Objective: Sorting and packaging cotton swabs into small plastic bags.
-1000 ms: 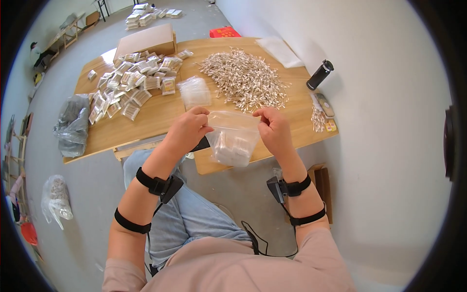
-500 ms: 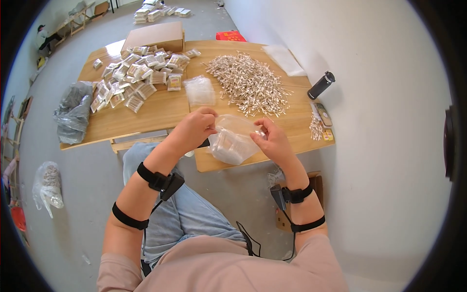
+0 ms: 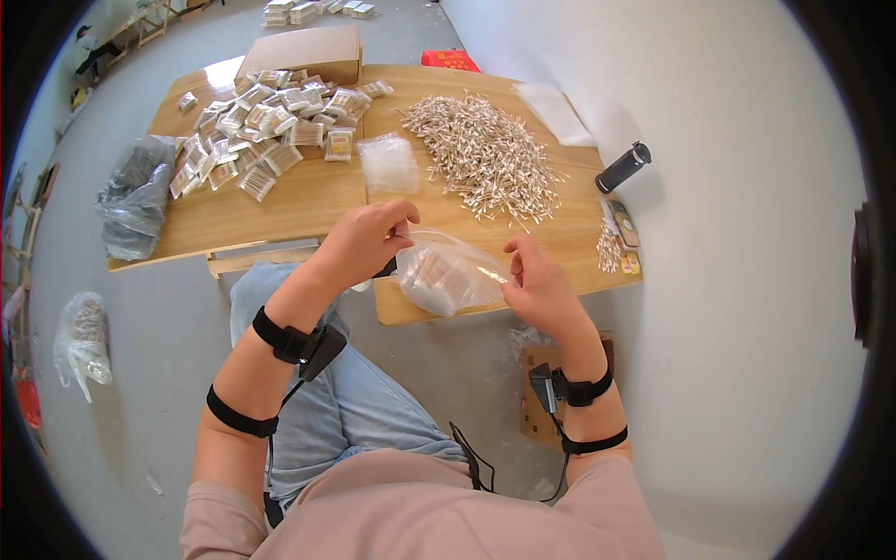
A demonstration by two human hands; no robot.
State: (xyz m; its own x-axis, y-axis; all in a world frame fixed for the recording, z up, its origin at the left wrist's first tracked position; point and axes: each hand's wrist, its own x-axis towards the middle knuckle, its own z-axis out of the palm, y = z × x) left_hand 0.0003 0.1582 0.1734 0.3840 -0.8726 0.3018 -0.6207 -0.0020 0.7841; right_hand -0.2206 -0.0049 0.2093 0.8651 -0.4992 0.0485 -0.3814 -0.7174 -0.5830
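A clear plastic bag (image 3: 443,280) is stretched between my hands at the table's front edge, with small packs showing through its lower part. My left hand (image 3: 366,241) pinches the bag's upper left corner, thumb against bent fingers. At the opposite corner, my right hand (image 3: 544,291) grips the plastic between thumb and curled fingers. Just beyond the bag lies a flat stack of clear bags (image 3: 389,161). A wide heap of loose cotton swabs (image 3: 490,154) spreads behind my right hand. Farther left is a pile of small filled cotton swab packs (image 3: 261,131).
A cardboard box (image 3: 303,54) stands behind the packs, and a grey plastic bag (image 3: 137,198) sits at the table's left edge. On the right are a black bottle (image 3: 623,167), clear sheets (image 3: 553,110) and a phone (image 3: 623,222). The wall (image 3: 737,280) runs close by.
My right hand has moved slightly right and down, pulling the bag's mouth into a straighter, tauter line. My left hand has shifted slightly left and up. The whole view has shifted a little.
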